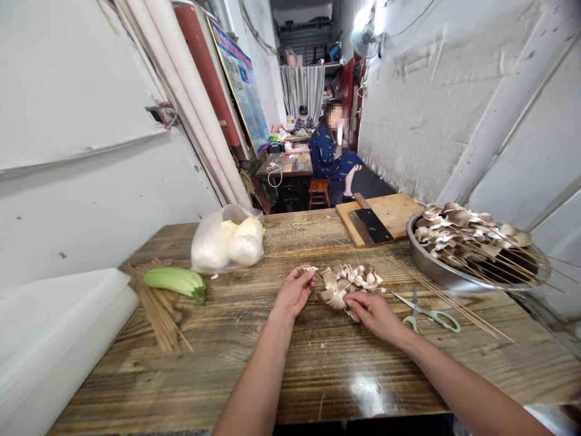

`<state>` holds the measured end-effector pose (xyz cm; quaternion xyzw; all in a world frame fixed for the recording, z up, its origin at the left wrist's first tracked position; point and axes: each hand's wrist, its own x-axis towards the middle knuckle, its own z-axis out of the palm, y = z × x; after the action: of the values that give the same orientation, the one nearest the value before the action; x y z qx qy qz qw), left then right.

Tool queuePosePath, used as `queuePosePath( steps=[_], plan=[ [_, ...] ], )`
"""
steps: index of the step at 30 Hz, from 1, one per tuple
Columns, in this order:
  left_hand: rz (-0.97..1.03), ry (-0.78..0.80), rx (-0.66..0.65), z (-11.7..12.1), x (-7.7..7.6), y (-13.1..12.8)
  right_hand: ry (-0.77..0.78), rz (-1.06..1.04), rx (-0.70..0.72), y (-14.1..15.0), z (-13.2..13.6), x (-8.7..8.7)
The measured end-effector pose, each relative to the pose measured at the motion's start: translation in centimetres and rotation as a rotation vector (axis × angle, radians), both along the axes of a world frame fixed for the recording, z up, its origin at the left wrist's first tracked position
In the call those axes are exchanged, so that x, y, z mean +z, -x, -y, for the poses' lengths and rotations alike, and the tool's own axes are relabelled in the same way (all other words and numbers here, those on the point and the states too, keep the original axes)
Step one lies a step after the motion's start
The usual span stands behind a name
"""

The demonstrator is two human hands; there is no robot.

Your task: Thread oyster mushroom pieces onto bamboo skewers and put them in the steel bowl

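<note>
My left hand is closed, pinching a small pale piece of oyster mushroom between thumb and fingertips. A thin stick end seems to show beside it, too small to be sure. My right hand reaches down to the pile of oyster mushrooms, its fingertips closed on a mushroom at the near edge. The pile lies on the wooden table between and just beyond my hands. Right of my right hand are open scissors with green handles and several loose bamboo skewers.
A metal basin holds skewered mushrooms at right. Behind lies a cutting board with a cleaver. Leftward are a plastic bag, a green squash, bundled skewers and a white container. Two people sit farther back.
</note>
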<state>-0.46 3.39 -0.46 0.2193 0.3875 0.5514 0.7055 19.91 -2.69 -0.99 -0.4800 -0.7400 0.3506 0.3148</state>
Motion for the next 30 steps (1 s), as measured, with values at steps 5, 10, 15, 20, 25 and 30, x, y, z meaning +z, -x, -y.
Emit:
queuePosePath(
  steps=[5,10,15,20,25,30],
  plan=[
    [-0.005,-0.016,-0.099,0.18,0.39,0.29,-0.004,-0.026,0.016,0.05,0.18,0.34],
    [0.001,-0.031,-0.142,0.21,0.72,0.55,0.008,-0.032,-0.021,-0.06,-0.03,-0.01],
    [-0.011,0.03,-0.093,0.18,0.52,0.63,-0.002,-0.032,-0.027,-0.14,-0.17,-0.32],
    [0.0,0.032,-0.064,0.23,0.45,0.49,0.01,-0.019,-0.025,-0.1,-0.11,-0.36],
    [-0.004,0.038,-0.052,0.19,0.52,0.41,0.029,-0.035,-0.023,-0.08,-0.06,-0.39],
    [-0.021,0.022,-0.065,0.18,0.55,0.41,0.027,-0.028,-0.032,-0.09,-0.14,-0.43]
  ],
)
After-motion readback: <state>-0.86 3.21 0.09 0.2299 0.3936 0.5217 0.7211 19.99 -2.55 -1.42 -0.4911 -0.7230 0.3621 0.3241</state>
